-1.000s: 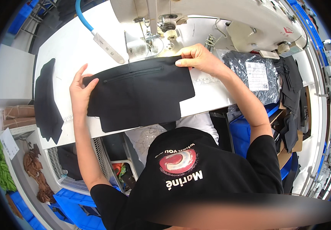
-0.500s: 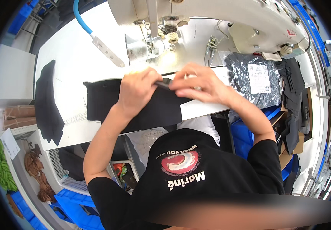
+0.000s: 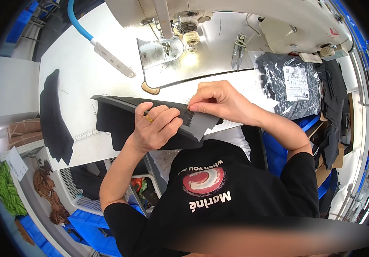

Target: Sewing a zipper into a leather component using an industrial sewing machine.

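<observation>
A dark fabric piece (image 3: pixel 118 120) lies over the front edge of the white sewing table, its upper edge folded over to a greyer side. My left hand (image 3: pixel 155 126), with a ring on one finger, is closed on the folded edge near the middle. Just to its right, my right hand (image 3: pixel 218 100) pinches the same edge between thumb and fingers. Between and below the hands a grey strip with a jagged dark edge shows. Beyond them stands the sewing machine (image 3: pixel 188 36), its lamp lighting the needle area.
A stack of dark cut pieces (image 3: pixel 55 115) lies at the left. Thread snips (image 3: pixel 238 51) rest on the machine bed. A clear plastic bag of dark fabric (image 3: pixel 274 85) sits at the right. A blue-hosed white tool (image 3: pixel 114 60) reaches in from the far left.
The fabric's edge has been turned over, showing its grey side. My left hand has moved down and slightly right; my right hand now pinches the edge with fingers curled.
</observation>
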Demonstrator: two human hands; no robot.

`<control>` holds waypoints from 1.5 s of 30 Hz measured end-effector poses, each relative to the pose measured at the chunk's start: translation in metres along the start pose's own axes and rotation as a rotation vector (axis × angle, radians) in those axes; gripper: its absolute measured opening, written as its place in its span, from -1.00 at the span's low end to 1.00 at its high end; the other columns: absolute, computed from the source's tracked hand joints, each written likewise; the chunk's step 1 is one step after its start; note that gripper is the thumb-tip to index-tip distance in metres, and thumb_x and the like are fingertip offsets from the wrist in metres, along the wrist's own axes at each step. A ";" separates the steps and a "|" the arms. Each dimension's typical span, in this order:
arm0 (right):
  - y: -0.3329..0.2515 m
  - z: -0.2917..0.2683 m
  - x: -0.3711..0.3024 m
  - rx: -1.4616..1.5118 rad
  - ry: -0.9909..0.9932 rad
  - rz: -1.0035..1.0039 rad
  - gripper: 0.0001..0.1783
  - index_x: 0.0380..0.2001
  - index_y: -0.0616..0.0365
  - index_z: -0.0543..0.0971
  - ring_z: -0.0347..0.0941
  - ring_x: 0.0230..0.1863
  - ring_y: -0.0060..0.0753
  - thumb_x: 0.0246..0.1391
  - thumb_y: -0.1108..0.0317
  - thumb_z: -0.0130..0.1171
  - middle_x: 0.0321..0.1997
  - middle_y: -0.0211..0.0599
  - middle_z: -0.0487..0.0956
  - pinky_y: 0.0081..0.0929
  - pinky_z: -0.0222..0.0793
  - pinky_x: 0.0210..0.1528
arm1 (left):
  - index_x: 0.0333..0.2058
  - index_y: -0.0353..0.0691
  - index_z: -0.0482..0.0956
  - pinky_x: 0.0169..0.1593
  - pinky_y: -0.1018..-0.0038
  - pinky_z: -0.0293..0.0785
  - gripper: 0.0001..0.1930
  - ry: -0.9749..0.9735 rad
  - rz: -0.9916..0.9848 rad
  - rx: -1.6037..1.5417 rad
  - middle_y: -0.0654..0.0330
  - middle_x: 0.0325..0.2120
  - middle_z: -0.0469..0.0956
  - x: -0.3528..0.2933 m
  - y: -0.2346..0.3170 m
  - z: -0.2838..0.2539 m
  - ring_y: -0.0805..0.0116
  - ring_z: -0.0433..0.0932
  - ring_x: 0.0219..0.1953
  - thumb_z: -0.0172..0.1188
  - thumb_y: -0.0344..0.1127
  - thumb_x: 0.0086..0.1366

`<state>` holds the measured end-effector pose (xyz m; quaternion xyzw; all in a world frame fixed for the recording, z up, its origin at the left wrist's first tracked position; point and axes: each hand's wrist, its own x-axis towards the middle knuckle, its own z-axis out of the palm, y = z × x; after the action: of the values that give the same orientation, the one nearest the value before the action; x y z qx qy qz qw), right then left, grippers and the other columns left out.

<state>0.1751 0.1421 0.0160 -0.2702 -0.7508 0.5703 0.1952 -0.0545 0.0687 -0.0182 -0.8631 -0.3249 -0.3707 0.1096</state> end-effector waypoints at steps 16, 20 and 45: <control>0.004 -0.008 0.002 0.334 -0.171 0.315 -0.89 -0.55 0.19 0.51 0.30 -0.51 -0.73 -0.02 0.41 0.05 -0.55 -0.51 0.47 -0.69 0.25 -0.44 | -0.21 -0.14 0.64 0.03 0.38 0.17 -0.69 0.019 -0.029 0.038 0.39 -0.36 0.50 -0.002 0.005 0.005 0.53 0.44 -0.44 0.21 -0.43 -0.01; 0.014 -0.009 0.006 0.339 -0.085 0.266 -0.89 -0.37 0.21 0.55 0.35 -0.50 -0.70 0.09 0.39 0.11 -0.50 -0.44 0.51 -0.71 0.27 -0.43 | -0.26 -0.03 0.64 0.14 0.13 0.20 -0.69 -0.148 -0.208 0.145 0.39 -0.34 0.55 -0.002 -0.015 -0.017 0.39 0.52 -0.26 0.21 -0.47 -0.04; 0.046 -0.005 0.015 0.079 0.404 0.080 -0.81 -0.12 0.22 0.55 0.34 -0.51 -0.77 0.20 0.49 0.08 -0.46 -0.45 0.54 -0.76 0.27 -0.47 | 0.19 -0.42 0.29 0.26 -0.17 0.03 -0.24 0.012 -1.307 -0.108 -0.22 0.23 0.23 -0.084 -0.273 -0.110 -0.09 0.13 0.33 0.28 -0.01 0.16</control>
<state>0.1748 0.1652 -0.0269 -0.4007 -0.6621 0.5410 0.3293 -0.3357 0.1902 -0.0152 -0.4902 -0.7628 -0.3814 -0.1798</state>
